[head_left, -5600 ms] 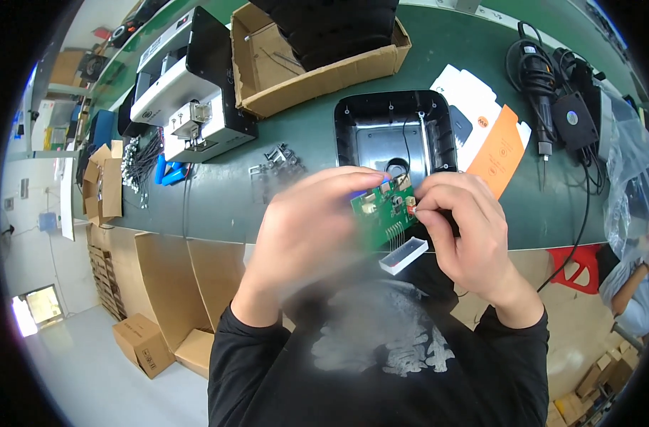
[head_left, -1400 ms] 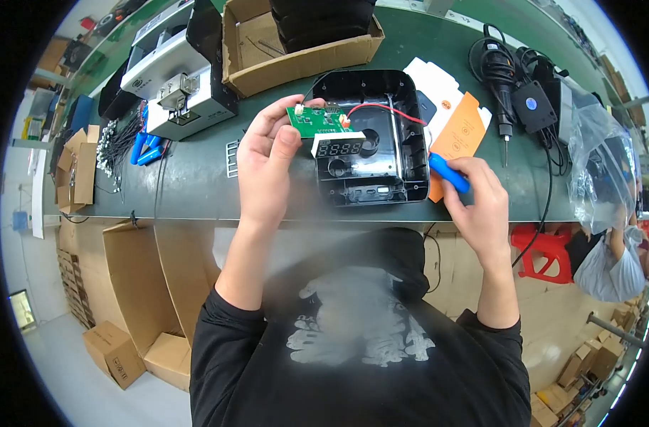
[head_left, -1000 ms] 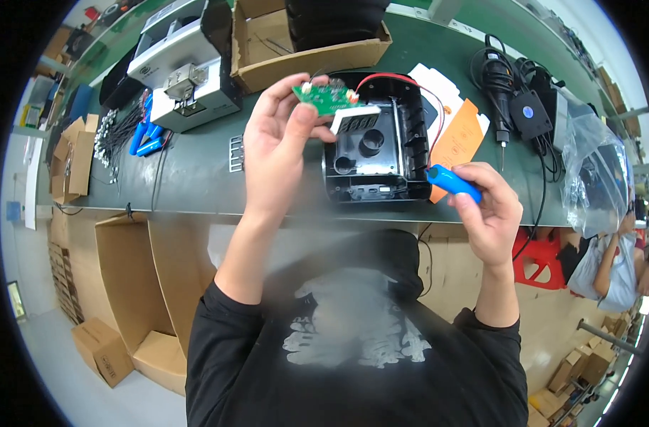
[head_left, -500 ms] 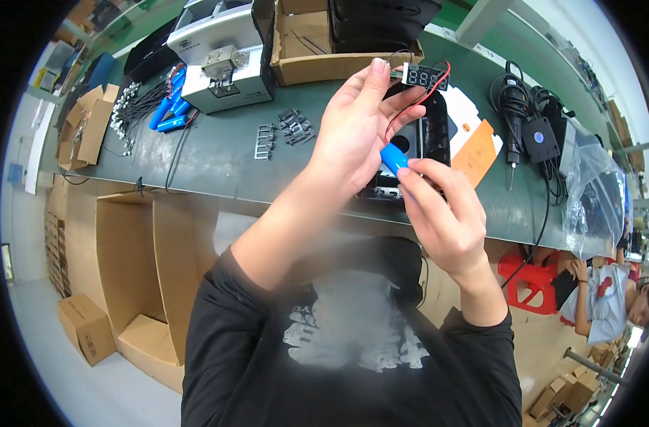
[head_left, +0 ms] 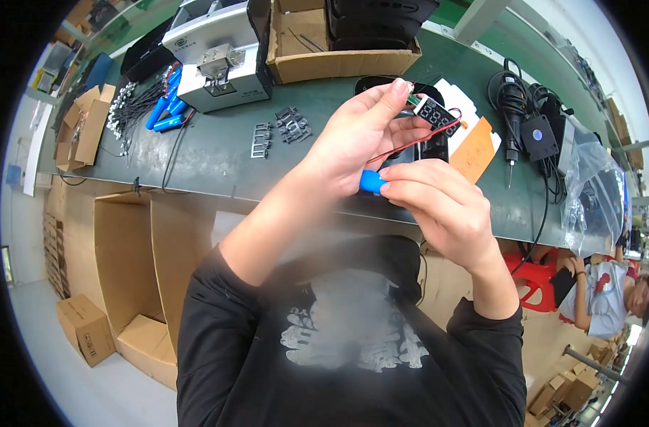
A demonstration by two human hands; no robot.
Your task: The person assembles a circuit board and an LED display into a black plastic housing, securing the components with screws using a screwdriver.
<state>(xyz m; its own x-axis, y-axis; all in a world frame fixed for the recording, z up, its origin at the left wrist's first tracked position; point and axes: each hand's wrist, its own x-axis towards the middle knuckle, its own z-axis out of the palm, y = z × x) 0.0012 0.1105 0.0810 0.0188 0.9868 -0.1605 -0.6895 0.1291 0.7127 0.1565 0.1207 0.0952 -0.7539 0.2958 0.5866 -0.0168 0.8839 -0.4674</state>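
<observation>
I've got right hand (head_left: 449, 210) pinching a smooth blue cylinder (head_left: 371, 182) by the left palm; left hand (head_left: 356, 135), half-curled, seems to grip flat display board (head_left: 437, 116) over black shell (head_left: 435, 148), thin red wire (head_left: 414, 143) trailing.

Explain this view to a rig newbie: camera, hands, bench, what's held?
No robot here: a person works bare-handed. A fisheye camera on their head looks down, so straight edges bend toward the rim. Picture left is their left.

The left hand holds a small digit display. The right hand pinches a blue cylinder near the left palm. A red wire runs from the display toward the cylinder.

On the green bench: small grey parts, a silver-and-black machine, a cardboard tray, an orange-and-white card and a corded tool.
</observation>
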